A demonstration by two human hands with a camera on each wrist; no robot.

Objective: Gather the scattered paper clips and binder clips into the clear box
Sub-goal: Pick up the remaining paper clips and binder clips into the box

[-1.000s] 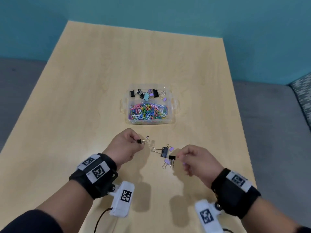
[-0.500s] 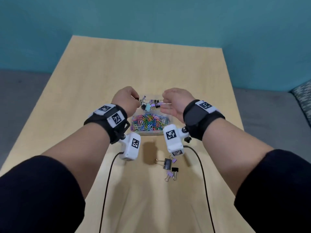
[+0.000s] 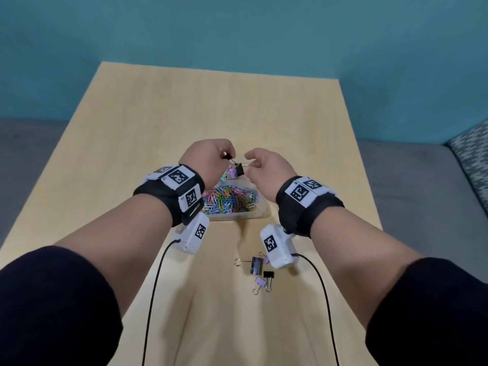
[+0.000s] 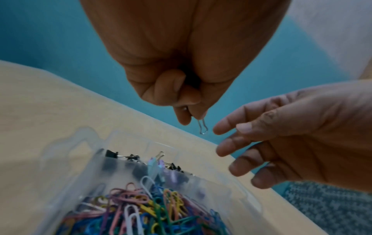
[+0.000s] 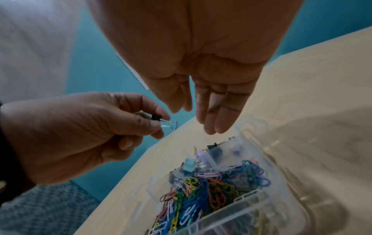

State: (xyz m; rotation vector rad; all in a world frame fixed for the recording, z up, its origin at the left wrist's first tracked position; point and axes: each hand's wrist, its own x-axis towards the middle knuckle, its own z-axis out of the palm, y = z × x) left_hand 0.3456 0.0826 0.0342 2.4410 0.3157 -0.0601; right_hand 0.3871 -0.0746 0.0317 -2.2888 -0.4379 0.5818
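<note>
The clear box (image 3: 239, 217) stands mid-table, its near part full of coloured paper clips (image 3: 229, 200) and its far part holding binder clips (image 5: 213, 148). My left hand (image 3: 227, 156) hovers over the far part and pinches a small black binder clip (image 5: 155, 118) by its body, the wire handle (image 4: 202, 127) hanging down. My right hand (image 3: 250, 161) is beside it above the box (image 5: 252, 127), fingers (image 5: 209, 111) straight and holding nothing. Several binder clips lie on the table nearer me: a large black one (image 3: 255, 264), a small black one (image 3: 268, 274) and a purple one (image 3: 260, 281).
The box sits on a light wooden table (image 3: 132, 143) with a teal wall behind. Another purple clip (image 3: 266, 258) is partly hidden by the right wrist camera (image 3: 277, 245). Two black cables (image 3: 155, 281) run back from the wrist cameras. A patterned cushion (image 3: 472, 157) is at the far right.
Both hands have moved from the clips near me up over the box. My right hand has opened its fingers; my left still pinches its small black clip.
</note>
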